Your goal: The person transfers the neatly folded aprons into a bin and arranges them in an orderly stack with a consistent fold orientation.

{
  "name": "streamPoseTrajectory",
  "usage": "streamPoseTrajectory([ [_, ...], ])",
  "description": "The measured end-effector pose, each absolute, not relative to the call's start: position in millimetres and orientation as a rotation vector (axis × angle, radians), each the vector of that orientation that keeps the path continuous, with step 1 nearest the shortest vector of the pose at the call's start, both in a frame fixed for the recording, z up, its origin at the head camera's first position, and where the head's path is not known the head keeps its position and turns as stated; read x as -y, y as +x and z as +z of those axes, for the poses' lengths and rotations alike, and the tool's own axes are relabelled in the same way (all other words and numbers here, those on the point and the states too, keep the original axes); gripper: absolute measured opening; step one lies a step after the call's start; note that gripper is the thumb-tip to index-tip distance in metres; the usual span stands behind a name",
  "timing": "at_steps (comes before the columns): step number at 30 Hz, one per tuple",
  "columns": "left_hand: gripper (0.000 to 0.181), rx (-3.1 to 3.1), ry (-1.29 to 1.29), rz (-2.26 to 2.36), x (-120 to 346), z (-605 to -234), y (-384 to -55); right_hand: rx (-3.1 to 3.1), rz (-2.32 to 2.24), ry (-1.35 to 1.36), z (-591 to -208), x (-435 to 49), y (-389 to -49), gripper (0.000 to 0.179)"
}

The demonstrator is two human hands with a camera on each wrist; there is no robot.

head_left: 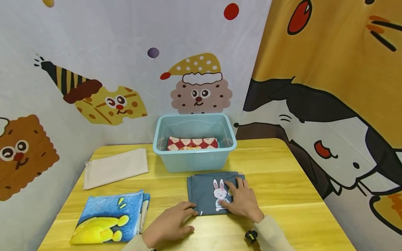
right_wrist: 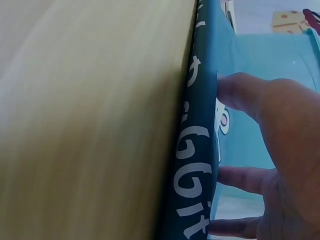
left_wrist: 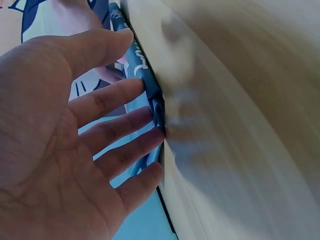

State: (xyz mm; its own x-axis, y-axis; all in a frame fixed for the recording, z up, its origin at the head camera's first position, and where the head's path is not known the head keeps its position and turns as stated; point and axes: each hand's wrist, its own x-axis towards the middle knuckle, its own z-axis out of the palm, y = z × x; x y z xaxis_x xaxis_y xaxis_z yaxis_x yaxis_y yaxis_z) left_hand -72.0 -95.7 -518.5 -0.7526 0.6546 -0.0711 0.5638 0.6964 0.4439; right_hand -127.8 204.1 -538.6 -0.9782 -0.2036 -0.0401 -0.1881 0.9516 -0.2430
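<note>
A folded dark grey-blue cloth (head_left: 202,191) with a white rabbit print lies on the table in front of the bin. Spread over its right part is my right hand (head_left: 243,200), thumb and fingertips resting on the fabric around the rabbit. My left hand (head_left: 171,223) reaches to the front left corner, its fingertips right at the cloth's edge and the thumb held apart. In the left wrist view, those fingers (left_wrist: 117,102) are loosely extended along the folded edge. White lettering runs along the cloth's front fold (right_wrist: 192,165) in the right wrist view.
Behind the cloth stands a light blue plastic bin (head_left: 194,162) with a red-and-cream checked folded cloth (head_left: 192,143) inside. On the left lie a beige folded cloth (head_left: 116,169) and a blue-and-yellow folded cloth (head_left: 110,216). A printed curtain (head_left: 125,52) surrounds the yellow wood-grain table (head_left: 292,195).
</note>
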Motion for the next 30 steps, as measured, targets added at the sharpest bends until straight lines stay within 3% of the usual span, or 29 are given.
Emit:
streamPoseTrajectory([
  [30,0.023,-2.718,0.885,0.643,129.0,-509.6,-63.5,-3.061,-0.366,-0.341,-541.2,-156.7,-119.7,0.087],
])
